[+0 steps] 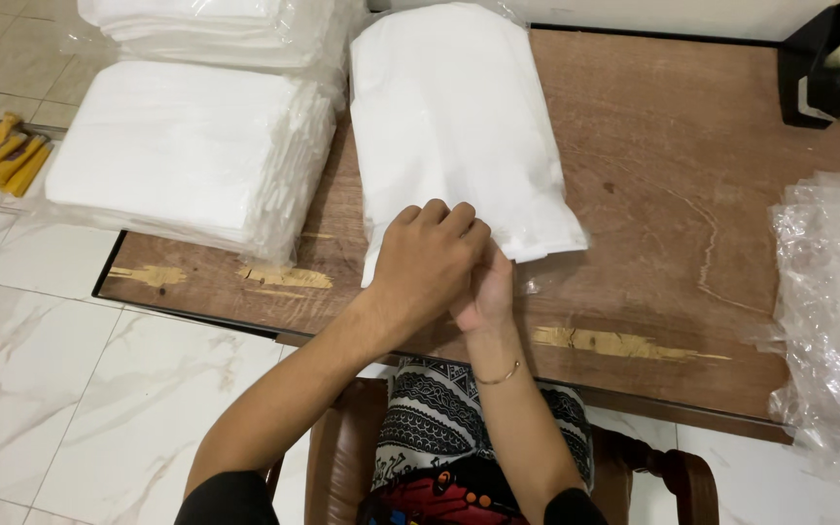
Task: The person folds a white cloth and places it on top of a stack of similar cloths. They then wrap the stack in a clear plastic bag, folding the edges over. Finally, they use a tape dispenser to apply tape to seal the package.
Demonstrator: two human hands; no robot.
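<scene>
The open end of a bagged white garment (pixel 459 136) is pinched shut by left hand (pixel 430 258) and right hand (pixel 486 292), with folding and sealing judged due.

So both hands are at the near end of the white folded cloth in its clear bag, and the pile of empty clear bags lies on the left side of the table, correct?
Not quite. The head view shows both hands, left hand and right hand, at the near end of the bagged white cloth, but the pile of empty clear bags lies on the right side of the table.
</scene>
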